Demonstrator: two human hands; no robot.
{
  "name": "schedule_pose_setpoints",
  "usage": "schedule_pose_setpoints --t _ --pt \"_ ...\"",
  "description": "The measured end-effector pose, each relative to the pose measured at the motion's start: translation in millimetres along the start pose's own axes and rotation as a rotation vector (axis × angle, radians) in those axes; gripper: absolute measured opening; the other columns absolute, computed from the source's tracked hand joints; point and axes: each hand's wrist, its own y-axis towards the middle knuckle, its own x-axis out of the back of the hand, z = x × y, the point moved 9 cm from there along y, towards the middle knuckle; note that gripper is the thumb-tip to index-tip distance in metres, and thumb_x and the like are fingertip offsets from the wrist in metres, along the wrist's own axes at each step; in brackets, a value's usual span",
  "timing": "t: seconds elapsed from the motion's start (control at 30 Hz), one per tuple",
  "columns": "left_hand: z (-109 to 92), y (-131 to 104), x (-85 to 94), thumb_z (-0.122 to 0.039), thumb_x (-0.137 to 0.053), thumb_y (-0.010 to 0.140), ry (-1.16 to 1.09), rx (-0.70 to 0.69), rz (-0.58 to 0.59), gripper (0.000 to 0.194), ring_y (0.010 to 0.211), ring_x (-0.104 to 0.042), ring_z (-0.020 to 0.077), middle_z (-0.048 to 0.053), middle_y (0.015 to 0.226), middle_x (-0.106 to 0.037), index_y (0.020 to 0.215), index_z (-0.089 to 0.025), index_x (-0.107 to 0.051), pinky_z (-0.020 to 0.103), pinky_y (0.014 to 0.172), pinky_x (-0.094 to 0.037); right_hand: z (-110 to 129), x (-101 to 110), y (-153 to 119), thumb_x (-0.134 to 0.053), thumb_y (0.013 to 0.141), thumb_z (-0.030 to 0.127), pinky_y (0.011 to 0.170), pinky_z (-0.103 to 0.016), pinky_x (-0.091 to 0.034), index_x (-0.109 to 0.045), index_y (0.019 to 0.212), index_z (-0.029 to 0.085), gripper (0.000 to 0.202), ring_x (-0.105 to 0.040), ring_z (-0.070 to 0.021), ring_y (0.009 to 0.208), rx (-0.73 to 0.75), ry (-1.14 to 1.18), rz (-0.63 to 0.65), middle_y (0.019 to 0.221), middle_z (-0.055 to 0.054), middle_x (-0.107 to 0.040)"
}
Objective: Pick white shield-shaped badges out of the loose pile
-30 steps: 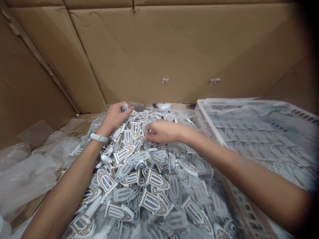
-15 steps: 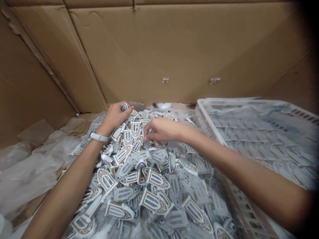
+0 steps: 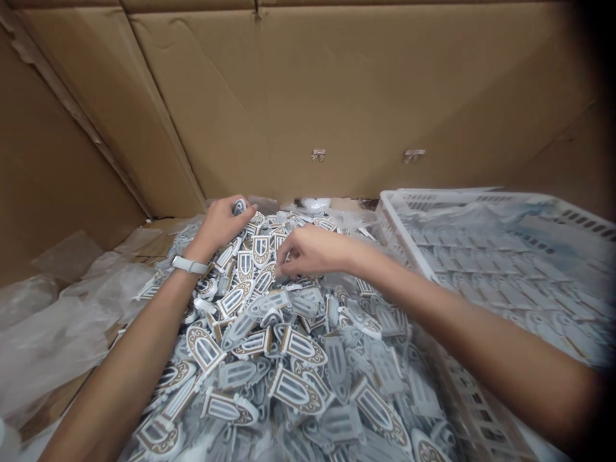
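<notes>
A heap of small arched window-shaped plastic pieces (image 3: 296,389), white and grey with gold-brown scrollwork, fills the middle. At the heap's far left edge, my left hand (image 3: 222,224) is closed around one such grey-and-white piece (image 3: 239,206), its rounded end showing between thumb and fingers. My right hand (image 3: 310,250) reaches in from the right, its fingers bent and pinched together down among the pieces near the back of the heap. Whatever lies between those fingertips is hidden. A pale band (image 3: 190,264) circles my left wrist.
To the right stands a white plastic basket (image 3: 409,244) holding rows of similar pieces and clear plastic film. Crumpled clear plastic (image 3: 52,333) lies at left. A tall cardboard wall (image 3: 337,83) closes off the back, with two small bow-shaped bits (image 3: 318,155) on it.
My right hand's fingers have drawn slightly closer together at the heap. My left hand keeps its piece in nearly the same spot. The view has shifted very slightly.
</notes>
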Motion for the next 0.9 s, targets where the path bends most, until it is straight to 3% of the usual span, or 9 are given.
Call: schedule_pose_setpoints --t 0.17,0.9 --pt "0.9 0.3 0.0 -0.053 -0.064 0.096 0.01 0.005 -0.001 0.036 0.083 -0.064 0.0191 0.001 0.085 -0.074 0.086 -0.02 -0.072 0.032 0.077 -0.041 -1.8 -1.3 1.0 -0.075 0.095 0.032 0.073 -0.03 -0.044 -0.088 0.101 0.018 0.02 -0.065 -0.0124 0.073 0.009 0.038 0.008 0.085 -0.001 -0.08" --pt "0.1 0.0 -0.4 -0.054 -0.064 0.096 -0.002 0.011 0.005 0.037 0.08 -0.061 0.0175 0.0 0.082 -0.071 0.084 -0.019 -0.071 0.031 0.076 -0.04 1.9 -4.6 -1.4 -0.07 0.087 0.019 0.076 -0.029 -0.044 -0.088 0.1 0.019 0.022 -0.064 -0.0103 0.074 -0.018 0.02 0.039 0.089 0.0 -0.08"
